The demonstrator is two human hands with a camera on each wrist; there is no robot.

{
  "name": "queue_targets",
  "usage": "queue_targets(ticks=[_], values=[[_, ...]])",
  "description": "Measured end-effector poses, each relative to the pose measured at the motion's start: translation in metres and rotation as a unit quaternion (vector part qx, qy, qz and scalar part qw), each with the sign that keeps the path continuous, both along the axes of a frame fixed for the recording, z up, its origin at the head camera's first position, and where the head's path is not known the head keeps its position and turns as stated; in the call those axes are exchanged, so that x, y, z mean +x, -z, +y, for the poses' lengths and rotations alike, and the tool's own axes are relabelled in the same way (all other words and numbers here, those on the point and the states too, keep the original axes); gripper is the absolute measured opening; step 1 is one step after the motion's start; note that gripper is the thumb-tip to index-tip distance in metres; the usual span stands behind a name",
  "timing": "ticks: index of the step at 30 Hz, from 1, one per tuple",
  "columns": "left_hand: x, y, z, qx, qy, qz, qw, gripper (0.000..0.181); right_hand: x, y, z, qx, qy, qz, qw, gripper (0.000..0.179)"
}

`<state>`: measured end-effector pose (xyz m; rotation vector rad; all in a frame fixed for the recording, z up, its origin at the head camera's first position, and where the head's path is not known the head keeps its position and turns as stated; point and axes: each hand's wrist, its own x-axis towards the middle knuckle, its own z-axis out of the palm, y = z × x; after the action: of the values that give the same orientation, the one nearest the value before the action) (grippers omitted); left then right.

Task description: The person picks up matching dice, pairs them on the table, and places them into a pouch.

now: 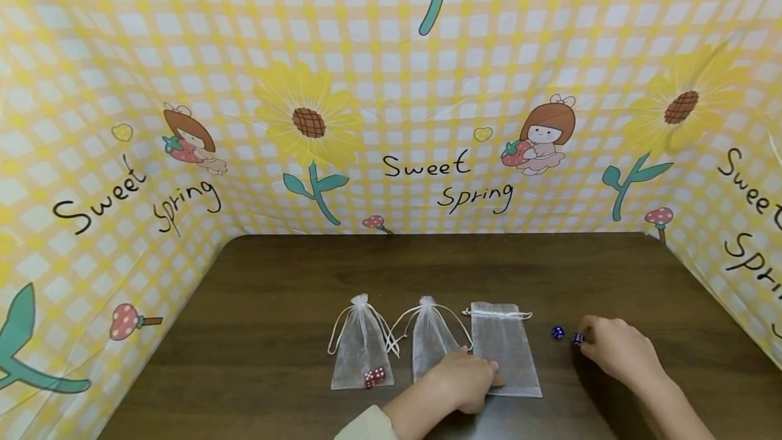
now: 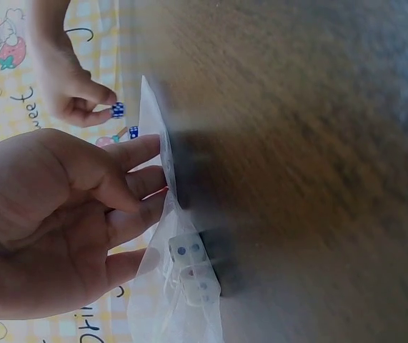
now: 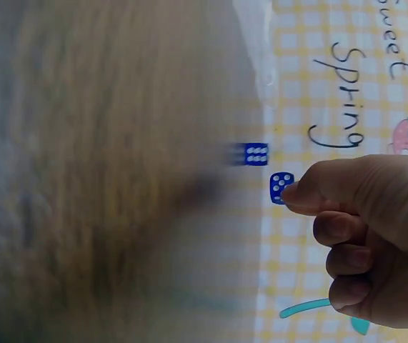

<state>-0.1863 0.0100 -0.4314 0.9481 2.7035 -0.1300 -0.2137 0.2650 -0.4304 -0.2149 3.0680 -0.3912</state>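
My right hand point(image 1: 620, 348) pinches a blue die with white dots point(image 3: 281, 188) between thumb and index finger, the other fingers curled in. A second blue die point(image 1: 558, 333) lies on the table just left of it. My left hand point(image 1: 461, 379) rests with loosely straight fingers on the lower part of the flat right-hand organza bag point(image 1: 504, 352), whose mouth faces away from me. Beside that hand is the middle organza bag point(image 1: 427, 338), its neck drawn in. White dice point(image 2: 189, 250) show through it in the left wrist view; my hand hides them from the head view.
At the left lies another cinched organza bag point(image 1: 353, 352) with red dice point(image 1: 375, 377) at its bottom. The dark wooden table point(image 1: 275, 270) is bounded at the back and sides by a yellow checked cloth point(image 1: 391, 121).
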Motion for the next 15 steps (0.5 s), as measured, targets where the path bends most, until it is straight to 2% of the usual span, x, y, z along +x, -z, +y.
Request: queue_targets(ticks=[8,15], values=[[0.000,-0.001,0.001,-0.002,-0.001,-0.002,1.0000,0.050,0.027,-0.018,-0.016,-0.016,-0.006,0.022,0.9996,0.016],[0.001,-0.001,0.000,-0.002,0.004,0.007,1.0000,0.049,0.048,-0.020,-0.041,-0.016,-0.048,0.024,0.9984,0.019]])
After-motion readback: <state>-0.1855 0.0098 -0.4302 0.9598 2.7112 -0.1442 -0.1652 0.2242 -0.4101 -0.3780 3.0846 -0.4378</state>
